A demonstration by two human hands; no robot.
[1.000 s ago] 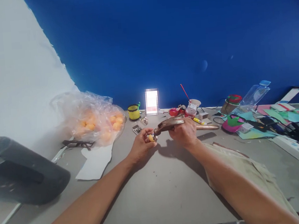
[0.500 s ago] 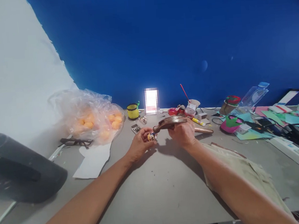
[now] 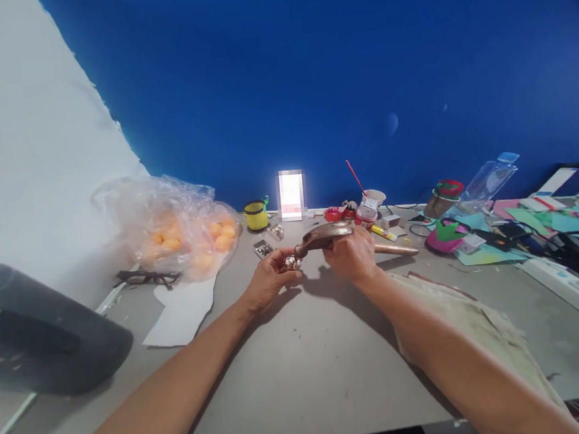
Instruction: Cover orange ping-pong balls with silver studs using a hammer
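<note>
Between the fingers and thumb of my left hand [image 3: 264, 282] is a small ball [image 3: 292, 262] studded with shiny metal tack heads. My right hand [image 3: 353, 255] is wrapped around a metal claw hammer [image 3: 327, 233], gripping it close to the head. The hammer's striking face is right at the top of the ball; whether it touches cannot be made out. Its handle [image 3: 397, 250] sticks out to the right. Just behind my left hand lies a small open box of metal tacks [image 3: 262, 248], with another clear packet of shiny pieces [image 3: 276, 231] beyond it.
Plastic bags of orange balls [image 3: 171, 240], glasses [image 3: 148, 277] and a dark cylinder [image 3: 52, 329] are at left. A yellow cup [image 3: 256, 216] stands at the back. Right are a beige cloth [image 3: 458, 324], a glue tube [image 3: 381, 232], coloured papers [image 3: 493, 253] and a plastic bottle [image 3: 492, 184].
The ball has turned in my left hand: yellow and blue patches showed before, now mostly shiny heads. The hammer has shifted slightly, its handle tilting a little higher at right.
</note>
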